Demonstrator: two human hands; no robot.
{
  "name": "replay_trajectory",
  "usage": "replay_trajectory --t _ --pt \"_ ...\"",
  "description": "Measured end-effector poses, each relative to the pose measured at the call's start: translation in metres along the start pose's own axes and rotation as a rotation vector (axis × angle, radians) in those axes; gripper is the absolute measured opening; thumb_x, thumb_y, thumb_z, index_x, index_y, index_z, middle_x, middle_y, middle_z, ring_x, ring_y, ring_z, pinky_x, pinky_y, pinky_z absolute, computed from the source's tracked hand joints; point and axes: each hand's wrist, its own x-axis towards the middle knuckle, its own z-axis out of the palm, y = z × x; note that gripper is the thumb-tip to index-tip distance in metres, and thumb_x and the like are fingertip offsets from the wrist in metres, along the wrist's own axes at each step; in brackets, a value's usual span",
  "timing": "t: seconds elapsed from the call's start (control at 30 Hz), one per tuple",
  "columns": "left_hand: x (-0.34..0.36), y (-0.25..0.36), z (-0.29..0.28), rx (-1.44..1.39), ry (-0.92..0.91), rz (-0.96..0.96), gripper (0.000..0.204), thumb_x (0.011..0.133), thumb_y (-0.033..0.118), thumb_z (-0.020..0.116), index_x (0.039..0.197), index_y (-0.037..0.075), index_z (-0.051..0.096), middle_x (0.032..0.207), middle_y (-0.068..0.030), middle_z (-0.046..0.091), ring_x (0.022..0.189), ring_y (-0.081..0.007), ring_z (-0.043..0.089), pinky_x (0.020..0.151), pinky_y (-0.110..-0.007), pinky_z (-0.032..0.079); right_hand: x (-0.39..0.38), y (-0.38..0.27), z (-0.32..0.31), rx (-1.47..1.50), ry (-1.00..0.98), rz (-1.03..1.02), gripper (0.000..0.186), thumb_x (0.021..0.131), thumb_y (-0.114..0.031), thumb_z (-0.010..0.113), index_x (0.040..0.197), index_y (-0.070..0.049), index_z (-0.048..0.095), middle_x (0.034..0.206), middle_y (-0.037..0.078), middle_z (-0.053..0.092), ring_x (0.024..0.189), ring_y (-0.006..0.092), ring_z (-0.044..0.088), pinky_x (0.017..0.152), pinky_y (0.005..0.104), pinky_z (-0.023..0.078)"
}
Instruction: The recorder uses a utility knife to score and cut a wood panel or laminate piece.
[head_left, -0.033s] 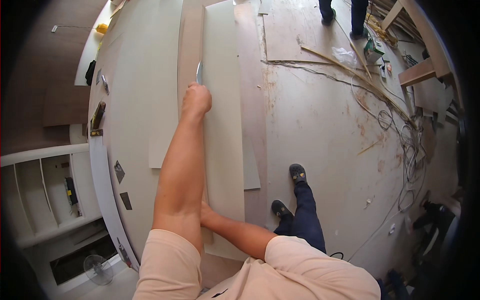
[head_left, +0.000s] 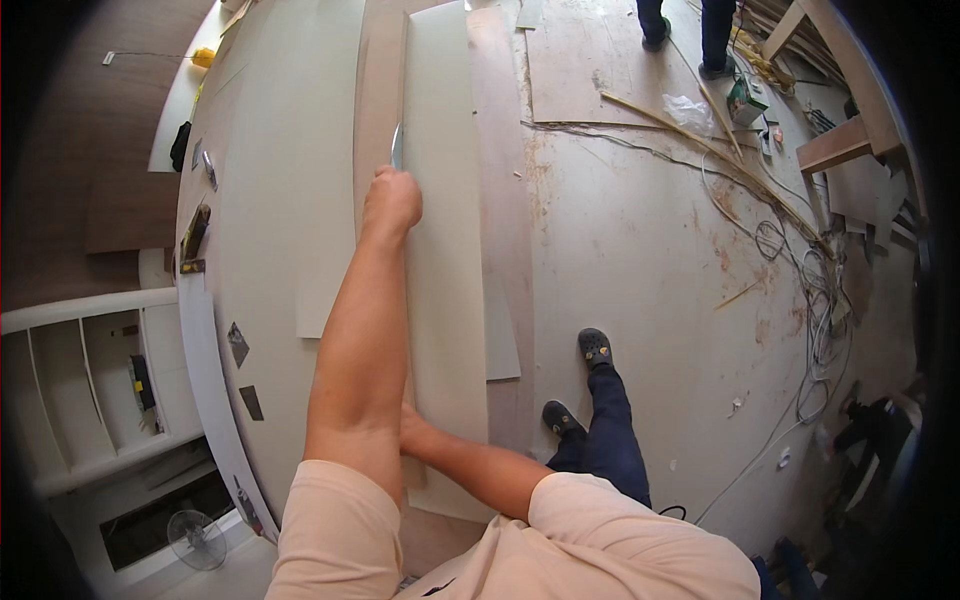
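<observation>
My left hand (head_left: 392,198) is stretched far forward, closed round a knife whose silvery blade (head_left: 397,150) points away from me. The blade lies along the left edge of a long pale sheet (head_left: 447,260), beside a narrow light-brown strip (head_left: 385,75). My right hand (head_left: 410,432) is low down under my left arm, near the same edge. My left arm covers most of it, so its fingers do not show. Under the sheet lies a brownish board (head_left: 505,200), and to the left spreads a wide pale panel (head_left: 265,200).
Tools, among them a dark block-like tool (head_left: 197,230), lie along the panel's left side. A shelf unit (head_left: 95,370) and a fan (head_left: 197,540) stand at the left. On the right floor are tangled cables (head_left: 822,290), wooden strips (head_left: 690,135) and another person's legs (head_left: 715,35).
</observation>
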Motion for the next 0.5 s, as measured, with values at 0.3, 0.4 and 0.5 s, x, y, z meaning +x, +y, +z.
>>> replay_trajectory --t 0.3,0.4,0.5 --pt "0.001 -0.006 0.006 0.047 0.051 0.0 0.044 0.103 0.032 0.041 0.125 -0.007 0.044 0.122 -0.0252 0.062 0.111 -0.0392 0.063 0.093 -0.047 0.053 0.011 0.035 0.042 -0.107 0.203 -0.132 0.038 0.091 -0.007 0.047 0.127 -0.006 0.059 0.128 0.013 0.062 0.132 0.0264 0.046 0.12 0.0453 0.02" --pt "-0.002 -0.001 0.006 0.015 0.008 -0.052 0.043 0.103 0.032 0.04 0.124 -0.006 0.044 0.121 -0.0256 0.062 0.111 -0.0392 0.063 0.093 -0.048 0.052 0.015 0.043 0.048 -0.132 0.203 -0.146 0.036 0.085 -0.002 0.05 0.118 -0.006 0.064 0.112 0.012 0.069 0.124 0.0251 0.054 0.12 0.0473 0.02" --pt "0.0 -0.004 0.007 0.039 0.047 -0.046 0.042 0.103 0.032 0.041 0.123 -0.005 0.045 0.121 -0.0251 0.063 0.11 -0.0391 0.064 0.092 -0.048 0.053 0.016 0.043 0.05 -0.12 0.229 -0.175 0.035 0.081 0.0 0.052 0.113 -0.006 0.066 0.105 0.011 0.07 0.12 0.0248 0.057 0.119 0.0474 0.021"
